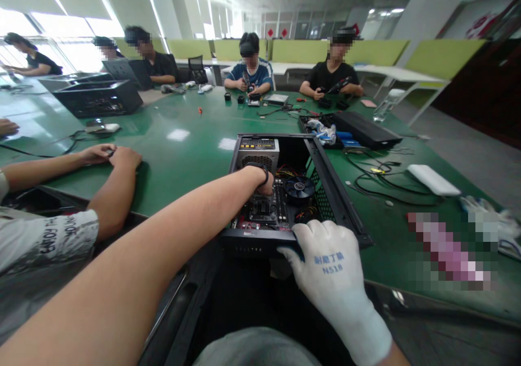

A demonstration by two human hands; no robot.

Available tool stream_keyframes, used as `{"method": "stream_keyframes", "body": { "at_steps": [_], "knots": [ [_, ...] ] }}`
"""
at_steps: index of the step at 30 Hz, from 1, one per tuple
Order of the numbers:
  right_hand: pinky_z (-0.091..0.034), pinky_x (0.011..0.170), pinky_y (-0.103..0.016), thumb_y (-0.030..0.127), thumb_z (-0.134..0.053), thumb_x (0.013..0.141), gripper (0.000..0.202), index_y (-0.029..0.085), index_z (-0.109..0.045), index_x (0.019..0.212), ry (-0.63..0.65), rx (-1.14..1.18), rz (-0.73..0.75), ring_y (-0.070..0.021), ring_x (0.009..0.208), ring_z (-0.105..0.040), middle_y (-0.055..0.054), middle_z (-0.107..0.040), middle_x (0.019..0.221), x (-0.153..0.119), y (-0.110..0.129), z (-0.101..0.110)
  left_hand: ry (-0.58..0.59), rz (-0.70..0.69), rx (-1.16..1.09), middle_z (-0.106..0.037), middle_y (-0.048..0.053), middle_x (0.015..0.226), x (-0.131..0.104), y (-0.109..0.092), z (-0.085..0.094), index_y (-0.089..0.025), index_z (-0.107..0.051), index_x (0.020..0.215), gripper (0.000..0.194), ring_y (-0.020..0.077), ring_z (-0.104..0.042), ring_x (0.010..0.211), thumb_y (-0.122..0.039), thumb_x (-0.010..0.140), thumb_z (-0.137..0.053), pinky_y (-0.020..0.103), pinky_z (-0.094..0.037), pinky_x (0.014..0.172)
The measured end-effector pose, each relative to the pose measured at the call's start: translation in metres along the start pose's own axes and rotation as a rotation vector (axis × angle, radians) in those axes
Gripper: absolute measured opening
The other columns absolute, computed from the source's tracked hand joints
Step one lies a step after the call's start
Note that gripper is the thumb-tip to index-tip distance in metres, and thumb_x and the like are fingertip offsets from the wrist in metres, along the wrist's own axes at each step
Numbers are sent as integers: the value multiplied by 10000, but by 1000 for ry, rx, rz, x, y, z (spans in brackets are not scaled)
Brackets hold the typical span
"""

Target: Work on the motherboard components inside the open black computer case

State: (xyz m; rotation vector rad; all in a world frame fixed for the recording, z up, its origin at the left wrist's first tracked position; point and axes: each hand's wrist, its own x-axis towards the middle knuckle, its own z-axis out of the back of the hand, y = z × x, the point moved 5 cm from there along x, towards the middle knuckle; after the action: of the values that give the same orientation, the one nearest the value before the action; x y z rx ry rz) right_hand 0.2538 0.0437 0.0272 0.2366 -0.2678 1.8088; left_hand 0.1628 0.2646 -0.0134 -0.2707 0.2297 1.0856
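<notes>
An open black computer case (336,187) lies on its side on the green table's near edge. My bare left hand (266,183), with a dark band at its wrist, reaches down inside it, above the motherboard (260,209). Its fingers look curled together; their tips and anything between them are hidden. My right hand (329,257), in a white glove, grips the case's near edge, thumb on the outer side and fingers over the top. A round black CPU fan (300,188) sits inside, left of the perforated panel. Behind my left hand is a grey power supply (258,154) with a label.
A co-worker's hands (118,157) rest on the table at left. Cables (366,176), a white box (433,180), and gloves (488,222) lie at right. Beyond the case is a black tray (303,124) of parts. Another case (97,97) stands far left; several people work opposite.
</notes>
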Motion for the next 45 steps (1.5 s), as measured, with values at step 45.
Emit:
{"method": "stream_keyframes", "body": {
  "at_steps": [45],
  "knots": [
    [-493,925,-455,439,-571,912,420,176,-569,1239,96,-146,-80,-217,1089,-582,-93,-580,1252,320,-82,-90,-614,43,-839,-469,-51,676,-117,76,5,-215,-427,906,59,139,-460,628,-237,851,-430,287,-357,617]
  ]
}}
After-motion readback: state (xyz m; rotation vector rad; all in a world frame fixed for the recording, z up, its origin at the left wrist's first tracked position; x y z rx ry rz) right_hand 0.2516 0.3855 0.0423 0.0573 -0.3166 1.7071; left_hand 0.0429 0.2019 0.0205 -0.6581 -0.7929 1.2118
